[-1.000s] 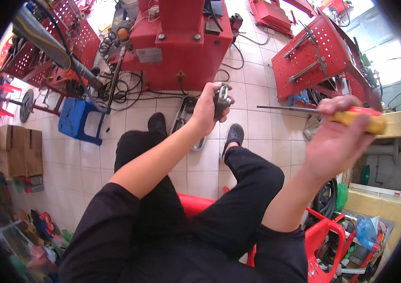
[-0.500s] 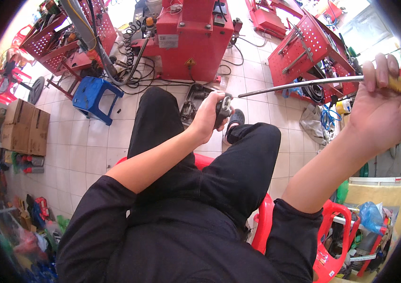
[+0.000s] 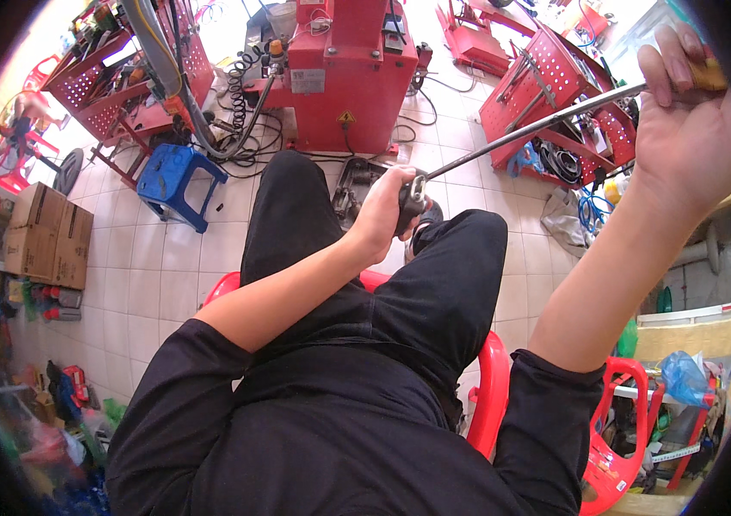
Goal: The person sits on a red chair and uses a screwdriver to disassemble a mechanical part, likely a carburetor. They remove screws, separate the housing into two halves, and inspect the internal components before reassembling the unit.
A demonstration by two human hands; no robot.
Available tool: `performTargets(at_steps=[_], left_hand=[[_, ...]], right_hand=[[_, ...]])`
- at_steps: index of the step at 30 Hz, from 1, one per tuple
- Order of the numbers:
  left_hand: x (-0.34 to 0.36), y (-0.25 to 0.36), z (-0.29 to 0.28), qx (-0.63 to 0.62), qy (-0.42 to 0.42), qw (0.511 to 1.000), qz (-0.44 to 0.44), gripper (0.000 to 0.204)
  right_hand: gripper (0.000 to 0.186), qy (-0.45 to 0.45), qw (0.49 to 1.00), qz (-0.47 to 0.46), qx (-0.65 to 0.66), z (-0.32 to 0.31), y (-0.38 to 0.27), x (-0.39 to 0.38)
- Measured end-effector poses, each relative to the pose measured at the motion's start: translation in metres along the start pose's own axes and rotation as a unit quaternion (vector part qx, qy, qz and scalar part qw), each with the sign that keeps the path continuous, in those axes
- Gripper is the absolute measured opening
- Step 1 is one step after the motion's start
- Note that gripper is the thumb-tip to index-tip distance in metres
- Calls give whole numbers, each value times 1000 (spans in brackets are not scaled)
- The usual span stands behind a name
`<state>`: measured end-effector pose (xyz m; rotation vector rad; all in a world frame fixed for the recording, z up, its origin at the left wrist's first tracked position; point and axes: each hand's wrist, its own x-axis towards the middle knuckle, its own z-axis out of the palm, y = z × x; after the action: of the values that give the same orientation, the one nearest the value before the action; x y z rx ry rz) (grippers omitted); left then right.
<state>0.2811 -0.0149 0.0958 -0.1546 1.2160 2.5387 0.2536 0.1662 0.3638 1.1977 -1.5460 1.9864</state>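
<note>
My left hand (image 3: 380,211) is closed around a small dark part with a shiny metal edge (image 3: 413,205), held above my knees. Most of that part is hidden by my fingers. Up at the right, my right hand (image 3: 685,129) grips the yellow handle of a long screwdriver (image 3: 530,130). Its thin shaft slants down to the left, and the tip meets the top of the dark part; whether it sits inside or just against it, I cannot tell. Below, a dark tray (image 3: 346,191) with metal pieces rests on the floor, partly behind my left hand and leg.
Ahead stands a red machine (image 3: 348,90) with cables and hoses around its base. Left of it are a blue stool (image 3: 178,181) and cardboard boxes (image 3: 49,234). A red perforated tool cart (image 3: 546,99) stands right. I sit on a red plastic chair (image 3: 490,387).
The screwdriver's tip has come from a short gap to the dark part in my left hand. My right hand has risen, tilting the shaft more steeply.
</note>
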Motion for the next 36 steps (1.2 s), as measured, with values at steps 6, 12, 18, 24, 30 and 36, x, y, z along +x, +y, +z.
performTargets(at_steps=[6,12,18,24,30,36], left_hand=[[-4,5,4,13,1,1000,9,30],[-6,7,5,8,4,1000,11,29],[-5,8,4,-16,2,1000,18,29],[-7,10,4,-10,-7,1000,19,28],[-9,12,6,2,-11,1000,8,28],[-10,12,8,-12,0,1000,4,27]], right_hand=[[20,-22,1000,-17,7,21,2,-1],[24,-40,999,-23,3,31,3,-4],[24,-24,999,-32,-37,30,3,-3],[24,-2,999,-41,-36,25,3,0],[29,102,988,-50,-101,43,3,-2],[35,132,985,-41,-102,45,3,0]])
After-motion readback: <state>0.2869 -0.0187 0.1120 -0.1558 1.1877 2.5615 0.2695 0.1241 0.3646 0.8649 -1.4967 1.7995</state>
